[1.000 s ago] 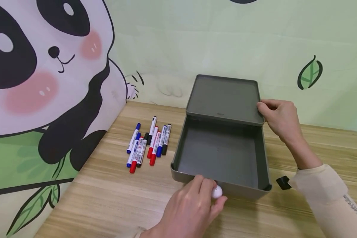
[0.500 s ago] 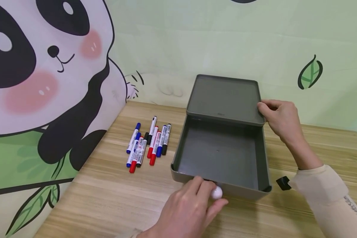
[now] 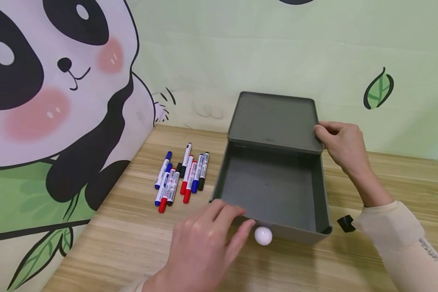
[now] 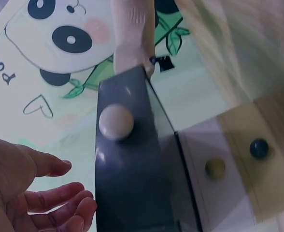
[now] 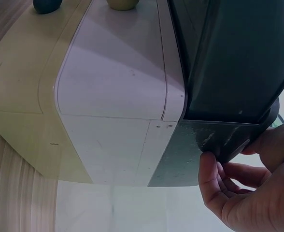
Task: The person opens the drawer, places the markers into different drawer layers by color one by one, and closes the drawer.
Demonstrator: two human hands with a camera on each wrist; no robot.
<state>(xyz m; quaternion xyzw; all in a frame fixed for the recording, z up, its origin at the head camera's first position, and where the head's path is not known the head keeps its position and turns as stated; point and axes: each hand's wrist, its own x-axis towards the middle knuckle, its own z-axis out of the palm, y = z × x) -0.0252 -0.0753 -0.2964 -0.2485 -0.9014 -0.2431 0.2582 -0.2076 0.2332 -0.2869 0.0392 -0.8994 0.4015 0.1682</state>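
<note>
A grey drawer (image 3: pixel 266 178) with bare insides stands pulled out from the top of a drawer unit (image 3: pixel 275 119). On its front is a round white knob (image 3: pixel 263 236). My left hand (image 3: pixel 202 239) is just left of that knob, fingers loosely bent, near the drawer's front rim. In the left wrist view a gap shows between its fingers and the white knob (image 4: pixel 117 122). My right hand (image 3: pixel 344 146) grips the right edge of the unit's raised-rim top. Thumb and fingers pinch the dark corner (image 5: pixel 224 145) in the right wrist view.
Several red, blue and black markers (image 3: pixel 179 182) lie on the wooden table (image 3: pixel 127 243) left of the drawer. Below the grey tier are a white drawer (image 4: pixel 219 183) and a yellow one (image 4: pixel 272 179). A panda-print backdrop (image 3: pixel 204 48) stands behind.
My left hand has let go of the white knob and moved left, uncovering it. The right hand keeps its grip on the unit, and the drawer stays pulled out.
</note>
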